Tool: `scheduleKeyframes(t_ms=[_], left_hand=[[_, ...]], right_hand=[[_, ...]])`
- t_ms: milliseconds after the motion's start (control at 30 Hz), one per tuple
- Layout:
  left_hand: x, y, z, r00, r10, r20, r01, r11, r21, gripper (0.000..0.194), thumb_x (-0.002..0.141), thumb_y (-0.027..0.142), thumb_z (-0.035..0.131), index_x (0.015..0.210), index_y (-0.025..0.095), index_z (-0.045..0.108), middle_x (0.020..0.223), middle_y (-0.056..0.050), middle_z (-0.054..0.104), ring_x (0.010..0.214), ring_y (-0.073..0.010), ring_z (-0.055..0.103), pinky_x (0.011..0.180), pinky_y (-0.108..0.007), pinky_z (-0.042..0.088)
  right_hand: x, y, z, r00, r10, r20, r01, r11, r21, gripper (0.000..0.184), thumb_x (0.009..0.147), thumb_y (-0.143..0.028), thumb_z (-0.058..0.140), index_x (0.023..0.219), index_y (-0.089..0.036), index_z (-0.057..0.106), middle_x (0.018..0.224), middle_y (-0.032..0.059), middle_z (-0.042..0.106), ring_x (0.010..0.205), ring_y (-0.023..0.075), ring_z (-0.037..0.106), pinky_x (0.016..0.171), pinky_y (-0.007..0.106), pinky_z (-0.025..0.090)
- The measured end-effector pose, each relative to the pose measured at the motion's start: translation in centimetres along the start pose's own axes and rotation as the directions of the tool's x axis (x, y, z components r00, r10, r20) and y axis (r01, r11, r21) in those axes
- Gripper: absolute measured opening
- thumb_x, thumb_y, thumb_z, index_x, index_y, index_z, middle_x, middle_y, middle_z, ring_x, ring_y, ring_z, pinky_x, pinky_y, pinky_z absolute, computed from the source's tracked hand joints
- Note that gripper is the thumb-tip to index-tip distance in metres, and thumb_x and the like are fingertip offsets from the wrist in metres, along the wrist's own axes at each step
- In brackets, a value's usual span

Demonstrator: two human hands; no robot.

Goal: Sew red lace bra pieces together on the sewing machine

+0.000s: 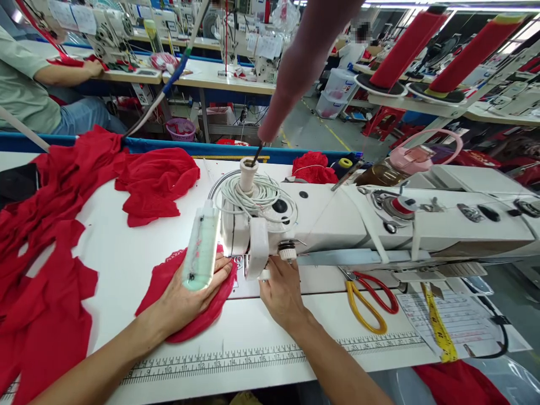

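My left hand (196, 287) lies flat with stretched fingers on a red fabric piece (198, 326), just left of the sewing machine's needle area. A lit lamp (200, 247) on the machine covers part of that hand. Close to the right side of the needle area is my right hand (280, 289), its fingertips tucked behind the machine head and hidden. Whether those fingers hold anything does not show. The white sewing machine (329, 219) stretches to the right, with a coil of pale cord (257, 194) on top.
Red fabric (46, 253) is heaped at left, with another red piece (156, 180) behind. Scissors (369, 298), a tape measure (439, 326) and a written sheet (459, 320) lie at right. A pink-lidded bottle (392, 166) stands behind the machine. A co-worker's arm (63, 73) shows far left.
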State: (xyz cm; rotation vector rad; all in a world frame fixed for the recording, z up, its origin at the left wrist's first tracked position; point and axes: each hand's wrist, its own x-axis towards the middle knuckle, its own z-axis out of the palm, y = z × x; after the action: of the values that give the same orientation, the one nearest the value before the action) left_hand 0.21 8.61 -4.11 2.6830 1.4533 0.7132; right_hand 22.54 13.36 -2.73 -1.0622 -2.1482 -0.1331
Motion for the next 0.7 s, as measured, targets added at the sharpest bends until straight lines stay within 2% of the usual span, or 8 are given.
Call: scheduleKeyframes(t_ms=[267,467,567,700], left_hand=[[-0.08,0.09,-0.12,1.000,0.011,-0.008,-0.012,1.000,-0.013,0.034,0.098,0.013,0.048,0.128,0.020,0.062,0.133,-0.011,0.065,0.124,-0.0284,0.060,0.106,-0.053,0.048],[-0.16,0.31,-0.11,0.999,-0.033,0.029,0.034,0.998,-0.055,0.042,0.096,0.009,0.048,0.135,0.021,0.057,0.135,-0.008,0.063,0.127,-0.0271,0.057,0.109,-0.049,0.046],[-0.13,0.32,-0.06,0.995,-0.071,0.073,0.075,0.995,-0.059,0.045,0.096,0.011,0.048,0.139,0.025,0.054,0.135,-0.007,0.063,0.129,-0.0284,0.056,0.110,-0.052,0.046],[-0.22,0.12,0.26,0.993,-0.087,0.085,0.092,0.994,-0.056,0.042,0.097,0.014,0.048,0.135,0.027,0.058,0.134,-0.006,0.064,0.129,-0.0281,0.055,0.113,-0.051,0.043]], right_hand=[[0.03,0.00,0.06,1.000,0.006,-0.023,-0.006,1.000,-0.011,0.032,0.085,-0.001,0.043,0.108,-0.020,0.057,0.075,0.0017,0.064,0.059,0.0181,0.057,0.058,0.031,0.036],[-0.35,-0.19,-0.19,0.999,-0.021,-0.028,0.021,1.000,0.011,0.023,0.082,-0.002,0.046,0.093,-0.020,0.055,0.073,0.0006,0.060,0.056,0.0151,0.050,0.059,0.030,0.033],[-0.37,-0.39,-0.37,0.999,-0.043,-0.016,0.044,0.998,0.040,0.025,0.077,0.001,0.045,0.089,-0.020,0.053,0.078,0.0019,0.059,0.062,0.0156,0.051,0.057,0.029,0.032],[-0.36,-0.46,-0.39,0.997,-0.077,-0.008,0.077,0.993,0.090,0.023,0.076,0.002,0.046,0.081,-0.020,0.052,0.080,0.0041,0.057,0.071,0.0171,0.052,0.056,0.028,0.032]])
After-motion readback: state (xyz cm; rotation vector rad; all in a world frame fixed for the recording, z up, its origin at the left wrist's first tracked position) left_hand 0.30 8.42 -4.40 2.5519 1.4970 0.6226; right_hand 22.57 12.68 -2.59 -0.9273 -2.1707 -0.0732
